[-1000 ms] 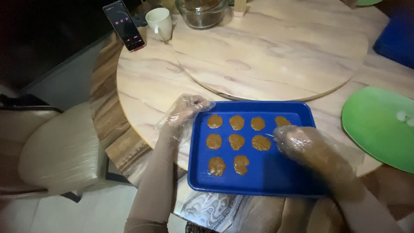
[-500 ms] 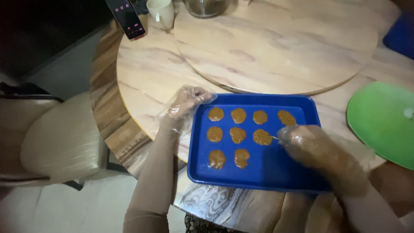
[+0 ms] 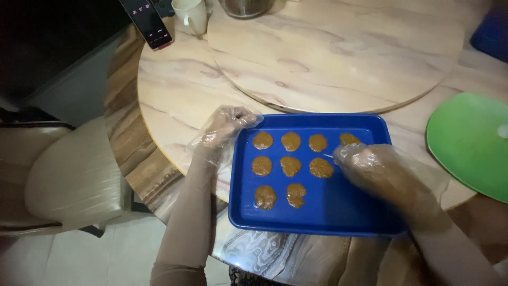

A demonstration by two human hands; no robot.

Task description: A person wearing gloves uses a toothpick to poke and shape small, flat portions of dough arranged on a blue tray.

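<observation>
Hidden: the right hand point(image 3: 382, 172), in a clear plastic glove, covers the blue rectangular plastic tray's point(image 3: 328, 214) right side and part of one brown dough round point(image 3: 348, 139); its fingers are blurred.
Hard to make out: a thin pale stick point(image 3: 328, 155) pokes out of the right hand toward the rounds; whether the grip pinches it cannot be told.
Left hand point(image 3: 225, 126): gloved, fingers curled over the tray's upper left corner, holding the rim.
Tray: on the marbled round desk point(image 3: 174, 100), near its front edge, long axis running left to right.
Cut off: white mug point(image 3: 191, 14), dark phone point(image 3: 147, 22), green round plate point(image 3: 471, 143).
</observation>
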